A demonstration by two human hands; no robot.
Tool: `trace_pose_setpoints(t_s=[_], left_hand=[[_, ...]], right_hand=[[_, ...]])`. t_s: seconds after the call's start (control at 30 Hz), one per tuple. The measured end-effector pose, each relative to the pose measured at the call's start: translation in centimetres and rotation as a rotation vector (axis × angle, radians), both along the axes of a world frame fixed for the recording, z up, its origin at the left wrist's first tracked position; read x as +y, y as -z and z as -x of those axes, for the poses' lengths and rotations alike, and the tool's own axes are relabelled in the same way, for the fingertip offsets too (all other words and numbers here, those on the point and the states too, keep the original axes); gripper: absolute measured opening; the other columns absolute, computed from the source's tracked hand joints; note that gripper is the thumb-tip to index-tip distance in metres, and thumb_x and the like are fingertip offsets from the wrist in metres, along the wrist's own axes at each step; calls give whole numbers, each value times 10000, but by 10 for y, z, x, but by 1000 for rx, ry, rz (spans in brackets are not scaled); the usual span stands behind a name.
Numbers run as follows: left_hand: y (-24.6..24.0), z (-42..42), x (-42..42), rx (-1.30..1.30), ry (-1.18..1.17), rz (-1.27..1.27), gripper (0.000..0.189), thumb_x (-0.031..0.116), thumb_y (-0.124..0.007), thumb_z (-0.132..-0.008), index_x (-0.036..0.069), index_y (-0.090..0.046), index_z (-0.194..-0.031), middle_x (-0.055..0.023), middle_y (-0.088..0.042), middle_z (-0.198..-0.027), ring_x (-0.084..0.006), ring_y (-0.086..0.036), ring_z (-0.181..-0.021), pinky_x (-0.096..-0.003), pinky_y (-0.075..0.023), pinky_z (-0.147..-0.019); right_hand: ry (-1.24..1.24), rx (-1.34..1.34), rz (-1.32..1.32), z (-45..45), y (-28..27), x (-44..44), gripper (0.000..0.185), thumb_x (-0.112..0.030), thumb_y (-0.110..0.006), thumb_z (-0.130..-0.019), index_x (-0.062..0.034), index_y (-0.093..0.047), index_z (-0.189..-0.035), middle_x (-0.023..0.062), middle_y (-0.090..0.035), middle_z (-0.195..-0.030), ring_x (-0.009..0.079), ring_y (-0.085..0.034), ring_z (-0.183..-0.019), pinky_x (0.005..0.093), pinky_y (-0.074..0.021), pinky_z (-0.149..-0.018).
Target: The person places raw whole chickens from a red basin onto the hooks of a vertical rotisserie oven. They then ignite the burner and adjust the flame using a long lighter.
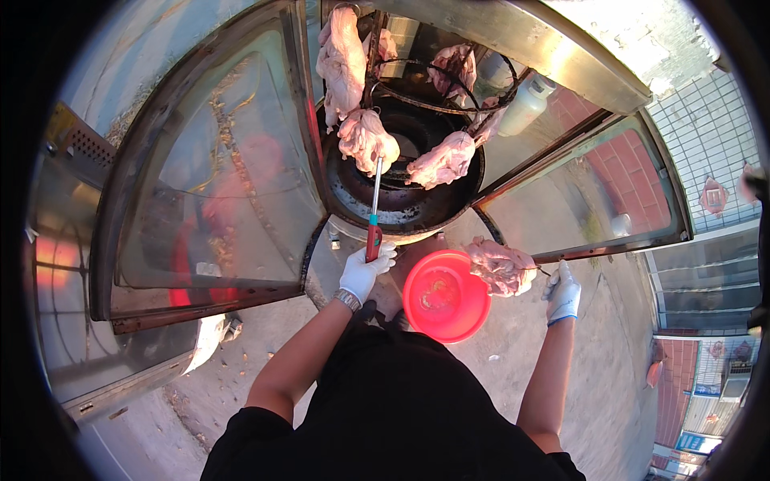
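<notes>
My left hand, in a white glove, grips a long-necked gas lighter with a red handle. Its metal neck points up at a raw poultry carcass hanging from the rack; whether the tip touches it I cannot tell. A thin dark metal hook is held by my gloved right hand. Off that hook's other end, another piece of raw poultry sticks out to the left, overlapping the rim of a red plastic basin. More carcasses hang around a dark metal ring inside the roasting oven.
The oven's glazed doors stand swung out, one at left and one at right. Below the rack is a round blackened pan. A pale gas cylinder stands behind the oven. Concrete ground lies around my feet.
</notes>
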State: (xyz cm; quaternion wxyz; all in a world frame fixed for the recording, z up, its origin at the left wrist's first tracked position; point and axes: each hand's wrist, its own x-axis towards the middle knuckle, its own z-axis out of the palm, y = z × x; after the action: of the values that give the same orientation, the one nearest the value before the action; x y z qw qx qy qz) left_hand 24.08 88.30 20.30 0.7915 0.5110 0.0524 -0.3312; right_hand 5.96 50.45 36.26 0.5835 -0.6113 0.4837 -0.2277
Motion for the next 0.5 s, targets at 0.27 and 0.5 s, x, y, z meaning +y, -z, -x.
trace_pose_setpoints(t_s=[0.27,0.5], left_hand=[[-70,-154,-71,-724,-334,-208,358,8,-652,-955,1,-644,-1313,-61,-716,-1190,-138,-665,-1039,-279,-515,-947],[-108,-215,-136,-1090,-256,-574,346,82,-697,-881,-12,-669,-1213,-171,-643,-1303,-330,-643,-1177,-366,-499,-1023]], right_hand=[[-32,55,-19,7,8,-5,464,-371,-562,-1024,-128,-499,-634,46,-504,-567,191,-452,-411,339,-354,-392],[64,111,-38,37,27,-26,449,-354,-563,-1014,-123,-516,-631,46,-505,-552,189,-467,-409,335,-362,-390]])
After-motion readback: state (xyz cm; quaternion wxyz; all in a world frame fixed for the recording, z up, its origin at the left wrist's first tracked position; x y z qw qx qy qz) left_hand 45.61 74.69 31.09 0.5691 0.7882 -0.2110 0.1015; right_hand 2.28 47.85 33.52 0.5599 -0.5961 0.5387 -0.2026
